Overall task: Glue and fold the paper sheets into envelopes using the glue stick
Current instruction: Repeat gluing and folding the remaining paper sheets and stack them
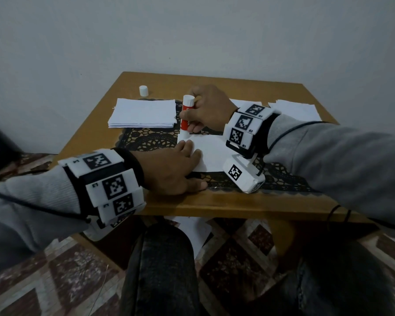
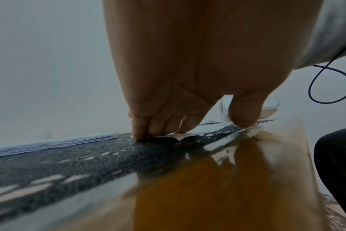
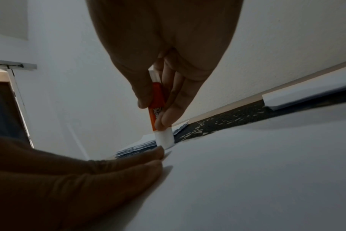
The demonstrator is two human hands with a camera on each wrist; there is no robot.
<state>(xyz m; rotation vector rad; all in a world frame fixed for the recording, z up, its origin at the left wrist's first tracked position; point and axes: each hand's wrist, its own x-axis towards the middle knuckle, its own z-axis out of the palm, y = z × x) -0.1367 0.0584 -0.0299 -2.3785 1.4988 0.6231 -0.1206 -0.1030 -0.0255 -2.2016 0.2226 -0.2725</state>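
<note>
From the head view, a small wooden table [image 1: 214,204] stands against a plain grey wall [image 1: 192,30]. A black lace mat [image 1: 146,137] lies on it. The floor [image 1: 66,270] below has brown and pale squares, and some paper lies under the table. On the mat is one white sheet [image 1: 212,153]. The left hand [image 1: 171,169] lies flat on the sheet's left edge, fingers straight, holding nothing. The right hand [image 1: 205,108] is wrapped round a red and white glue stick [image 1: 187,115], which stands nearly upright with its tip on the sheet's far left corner. A stack [image 1: 144,112] of sheets sits just left of the stick. More paper [image 1: 294,108] lies at the far right. A white cap [image 1: 143,90] stands alone near the far left edge, with bare wood around it.

From the left wrist, the fingers [image 2: 140,128] press the sheet's edge onto the mat. The thumb [image 2: 245,112] touches down near the table's front edge.

From the right wrist, the glue stick's [image 3: 158,109] white end meets the sheet [image 3: 247,171], just beside the left fingertips [image 3: 156,156].
</note>
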